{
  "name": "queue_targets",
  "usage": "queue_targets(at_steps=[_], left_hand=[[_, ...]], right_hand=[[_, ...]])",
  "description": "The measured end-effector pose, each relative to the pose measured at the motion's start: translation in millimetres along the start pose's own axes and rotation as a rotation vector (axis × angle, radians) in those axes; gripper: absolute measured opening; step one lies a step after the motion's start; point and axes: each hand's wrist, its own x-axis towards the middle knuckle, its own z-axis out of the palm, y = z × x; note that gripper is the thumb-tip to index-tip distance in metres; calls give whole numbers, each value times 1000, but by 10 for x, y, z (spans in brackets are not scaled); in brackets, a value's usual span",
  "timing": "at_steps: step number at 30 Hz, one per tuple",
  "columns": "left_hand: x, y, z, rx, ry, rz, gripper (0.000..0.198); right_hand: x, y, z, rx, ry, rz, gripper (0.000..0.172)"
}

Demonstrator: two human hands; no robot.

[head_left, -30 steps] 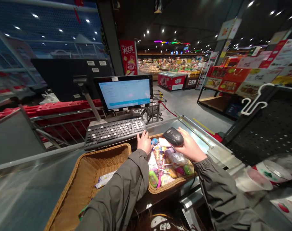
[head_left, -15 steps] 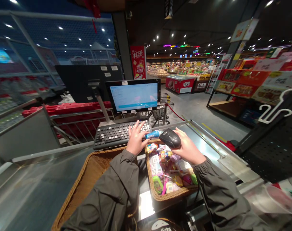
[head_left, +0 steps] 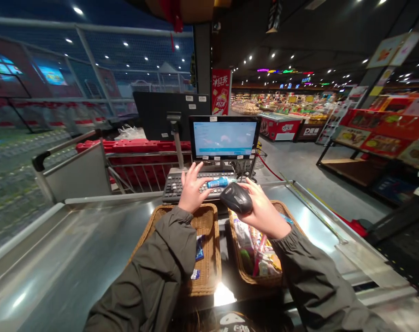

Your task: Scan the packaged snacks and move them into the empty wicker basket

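Observation:
My left hand (head_left: pixel 192 190) is over the keyboard's front edge. Its thumb and index finger pinch one end of a small blue tube-shaped package (head_left: pixel 216 182) with a paler far end. My right hand (head_left: pixel 262 210) is wrapped round a black handheld barcode scanner (head_left: pixel 236 198), its head turned left, close below the package. Beneath my right forearm, a wicker basket (head_left: pixel 242 272) holds many small colourful packaged items. Another wicker basket (head_left: pixel 209 279), under my left forearm, has a few small blue packets (head_left: pixel 199 248) in it; my sleeve covers part of it.
Behind my hands are a black keyboard (head_left: pixel 173 186) and a lit monitor (head_left: pixel 225 136), with a second dark screen (head_left: pixel 161 115) seen from behind. A metal counter (head_left: pixel 74 249) extends to both sides. Store shelves stand at the right.
The view has swung left, so the scene sits farther right. The scanner has moved closer to my left hand, and the blue package lies nearer level. Packets in the left basket now show.

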Motion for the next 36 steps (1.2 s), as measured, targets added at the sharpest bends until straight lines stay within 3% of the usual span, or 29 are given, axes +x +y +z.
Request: queue_targets(at_steps=[10,18,25,36], left_hand=[[-37,-99,19,-24,-23,-23,22],[-20,-111,14,-83,12,3,21],[-44,-108,3,-92,20,12,21],[-336,-344,3,-39,-36,-33,20]], right_hand=[[71,-89,122,-15,-13,21,40],[22,-88,143,17,38,25,57],[-24,-96,129,15,51,-7,52],[-107,-88,130,31,14,30,53]])
